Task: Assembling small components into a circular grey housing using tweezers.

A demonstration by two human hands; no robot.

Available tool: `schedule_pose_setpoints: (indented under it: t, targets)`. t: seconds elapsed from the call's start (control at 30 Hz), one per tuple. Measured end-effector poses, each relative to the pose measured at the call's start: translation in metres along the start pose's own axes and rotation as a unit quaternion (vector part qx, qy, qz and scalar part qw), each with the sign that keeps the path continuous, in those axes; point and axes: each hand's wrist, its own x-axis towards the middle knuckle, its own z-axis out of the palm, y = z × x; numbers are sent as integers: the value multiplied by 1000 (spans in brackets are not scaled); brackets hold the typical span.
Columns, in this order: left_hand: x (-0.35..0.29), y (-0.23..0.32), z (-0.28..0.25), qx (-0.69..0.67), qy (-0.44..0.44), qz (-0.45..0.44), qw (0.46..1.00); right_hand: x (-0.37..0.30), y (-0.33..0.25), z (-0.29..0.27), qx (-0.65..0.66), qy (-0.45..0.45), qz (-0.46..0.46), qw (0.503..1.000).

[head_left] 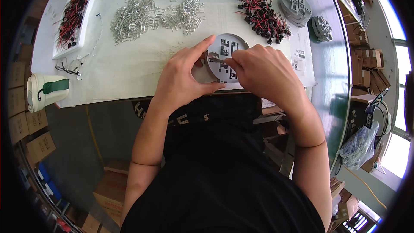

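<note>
While the left hand [183, 72] clasps a grey disc [227, 56], the right hand [268, 67] curls over it, grip unclear.

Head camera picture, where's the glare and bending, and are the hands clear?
In the head view, the windows at far right glare white; in the head view, the table's right edge bows, and the corners go black; in the head view, left hand and right hand look fairly sharp.
</note>
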Motion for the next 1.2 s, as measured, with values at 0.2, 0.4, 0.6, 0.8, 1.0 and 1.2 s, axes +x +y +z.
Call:
schedule_pose_setpoints:
  t: [0.2, 0.4, 0.6, 0.8, 1.0, 1.2]
  targets:
    - [3, -1, -3, 13, -6, 25, 1000, 0, 10, 2, 7, -15, 10, 1000]
    - [2, -16, 4, -86, 11, -12, 996, -26, 32, 12, 267, 84, -21, 960]
    - [9, 3, 7, -105, 17, 12, 994, -61, 22, 33, 70, 251, -27, 965]
    - [-3, -3, -13, 39, 73, 55, 995, -117, 243, -28, 110, 629, 247, 729]
    - [0, -15, -7, 31, 77, 47, 995, -277, 497, -5, 132, 378, 623, 672]
    - [-6, -12, -11, 95, 71, 40, 992, -151, 362, -12, 65, 434, 417, 796]
